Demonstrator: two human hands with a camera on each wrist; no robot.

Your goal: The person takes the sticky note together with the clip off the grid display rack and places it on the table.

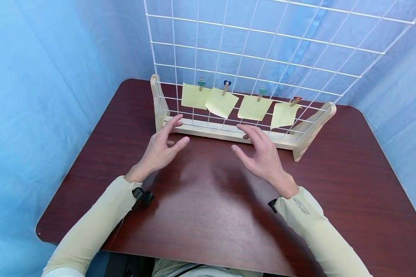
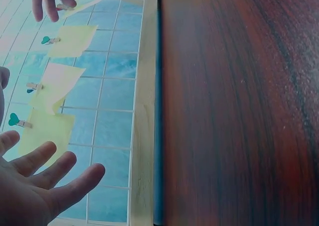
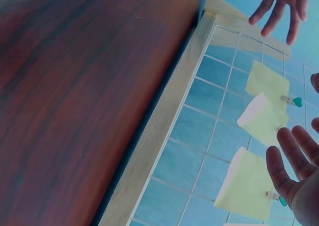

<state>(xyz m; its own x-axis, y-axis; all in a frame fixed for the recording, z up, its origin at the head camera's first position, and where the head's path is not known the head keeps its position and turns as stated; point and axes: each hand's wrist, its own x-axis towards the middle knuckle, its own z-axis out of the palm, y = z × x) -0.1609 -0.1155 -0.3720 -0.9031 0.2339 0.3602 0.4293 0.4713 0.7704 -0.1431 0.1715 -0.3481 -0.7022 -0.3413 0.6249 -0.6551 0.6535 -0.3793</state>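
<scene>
The left hand [image 1: 160,150] is raised above the table [image 1: 201,215], before the left part of the wooden stand [image 1: 308,140]; its fingers are spread apart and grip nothing. The right hand [image 1: 261,156] is likewise raised, nearest the third note, thumb well apart from the fingers, holding nothing.

Four yellow paper notes hang in a row low on the white wire grid [image 1: 223,25], each under a heart-topped wooden clothespin. From left: first note [image 1: 195,97], green heart; second note [image 1: 221,103], dark blue heart, tilted, its left edge overlapping the first; third note [image 1: 254,109], green heart; fourth note [image 1: 284,115], red heart, at the right end.
</scene>
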